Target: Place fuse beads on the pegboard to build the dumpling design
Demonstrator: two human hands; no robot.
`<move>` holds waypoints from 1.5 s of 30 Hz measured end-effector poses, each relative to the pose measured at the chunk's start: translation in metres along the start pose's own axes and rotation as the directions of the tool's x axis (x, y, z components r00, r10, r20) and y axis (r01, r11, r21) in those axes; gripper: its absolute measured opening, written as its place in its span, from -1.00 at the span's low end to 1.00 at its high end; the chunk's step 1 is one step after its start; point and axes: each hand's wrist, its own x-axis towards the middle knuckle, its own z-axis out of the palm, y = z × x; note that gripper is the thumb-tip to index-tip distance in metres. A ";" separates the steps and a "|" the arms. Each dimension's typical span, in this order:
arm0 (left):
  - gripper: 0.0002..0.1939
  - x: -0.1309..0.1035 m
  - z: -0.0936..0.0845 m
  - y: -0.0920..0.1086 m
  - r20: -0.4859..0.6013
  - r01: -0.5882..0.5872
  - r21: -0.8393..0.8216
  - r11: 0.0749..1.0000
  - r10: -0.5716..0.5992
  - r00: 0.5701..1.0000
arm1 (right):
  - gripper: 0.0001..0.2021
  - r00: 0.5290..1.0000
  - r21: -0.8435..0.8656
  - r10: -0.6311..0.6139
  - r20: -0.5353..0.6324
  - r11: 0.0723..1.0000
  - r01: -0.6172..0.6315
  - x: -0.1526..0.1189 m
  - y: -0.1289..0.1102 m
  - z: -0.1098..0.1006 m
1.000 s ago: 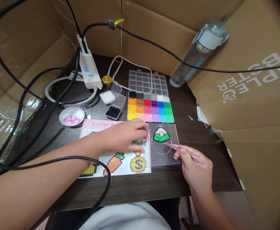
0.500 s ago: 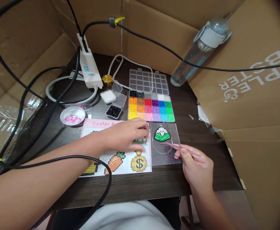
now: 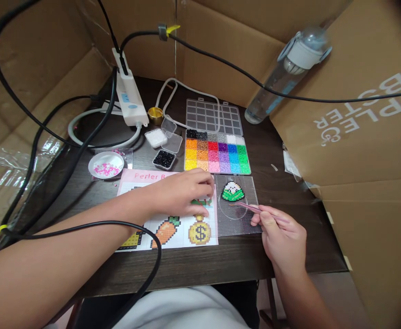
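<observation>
My right hand (image 3: pixel 284 237) is closed round pink tweezers (image 3: pixel 264 212), whose tips reach over the clear pegboard (image 3: pixel 234 226). Just above the tips, on that board, is a bead figure (image 3: pixel 233 192) in white and green with a black outline. My left hand (image 3: pixel 193 192) rests on the printed pattern sheet (image 3: pixel 183 235), fingers bent and thumb apart, with nothing visible in it. It covers part of the sheet's upper pictures; a carrot and a money bag show below it. Whether a bead sits in the tweezer tips is too small to tell.
Behind the pegboard lies an open bead box (image 3: pixel 217 155) with many colours. Left of it are small cases of black beads (image 3: pixel 164 159) and white beads (image 3: pixel 155 137), and a dish (image 3: pixel 93 160) of pink beads. A bottle (image 3: pixel 279 87), power strip (image 3: pixel 130 98) and hanging cable (image 3: pixel 121 223) are nearby.
The tweezer tips have shifted slightly right and up beneath the bead figure. My left hand stays on the sheet; the whole view has shifted slightly.
</observation>
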 end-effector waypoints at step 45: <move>-0.60 -0.008 0.001 0.002 -0.041 0.017 -0.011 1.000 -0.017 0.999 | -0.51 0.938 0.100 -0.070 0.340 0.994 0.038 0.120 -0.047 0.137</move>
